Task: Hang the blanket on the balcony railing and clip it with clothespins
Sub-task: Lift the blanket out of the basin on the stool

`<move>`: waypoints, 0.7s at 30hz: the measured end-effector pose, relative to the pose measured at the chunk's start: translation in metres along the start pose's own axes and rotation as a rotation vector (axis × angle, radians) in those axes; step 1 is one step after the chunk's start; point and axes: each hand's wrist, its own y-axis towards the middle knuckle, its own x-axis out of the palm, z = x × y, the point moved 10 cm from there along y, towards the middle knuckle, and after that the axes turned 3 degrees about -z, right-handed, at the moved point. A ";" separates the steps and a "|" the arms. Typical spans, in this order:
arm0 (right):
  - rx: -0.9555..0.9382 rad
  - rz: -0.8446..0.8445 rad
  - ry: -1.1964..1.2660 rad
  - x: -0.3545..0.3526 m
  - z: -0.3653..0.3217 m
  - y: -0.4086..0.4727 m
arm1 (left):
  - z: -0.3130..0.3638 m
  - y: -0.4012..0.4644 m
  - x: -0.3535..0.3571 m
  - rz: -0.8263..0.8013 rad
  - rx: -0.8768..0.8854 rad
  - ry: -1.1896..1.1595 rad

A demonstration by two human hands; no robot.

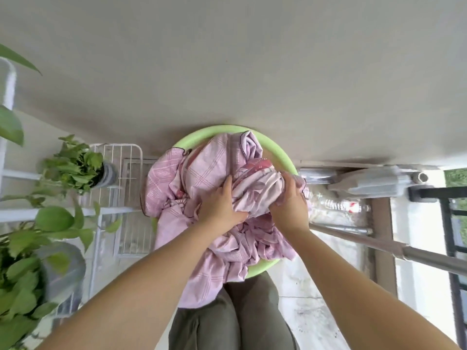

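Both hands, left (219, 204) and right (290, 204), are gripping the bunched blanket (202, 173) in its basin (283, 155); hanging and clipping are not yet begun.

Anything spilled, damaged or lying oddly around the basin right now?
Only one oddity: the crumpled pink checked blanket overflows the round green plastic basin, hanging over its near rim. Both hands, left and right, grip it. No spill or damage is visible.

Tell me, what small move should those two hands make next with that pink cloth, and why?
Probably lift the bundle up out of the green basin. The pink blanket is still crumpled inside it, both the left hand and right hand are on the fabric, and nothing hangs yet.
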 end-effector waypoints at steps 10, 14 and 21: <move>0.336 -0.552 0.960 -0.023 -0.065 -0.097 | 0.064 -0.141 -0.084 0.306 0.036 -0.294; 0.263 -0.370 0.872 -0.086 -0.105 -0.108 | 0.124 -0.206 -0.108 0.353 0.202 -0.314; -0.071 -0.004 0.697 -0.232 -0.181 -0.161 | 0.140 -0.275 -0.161 0.293 0.642 -0.635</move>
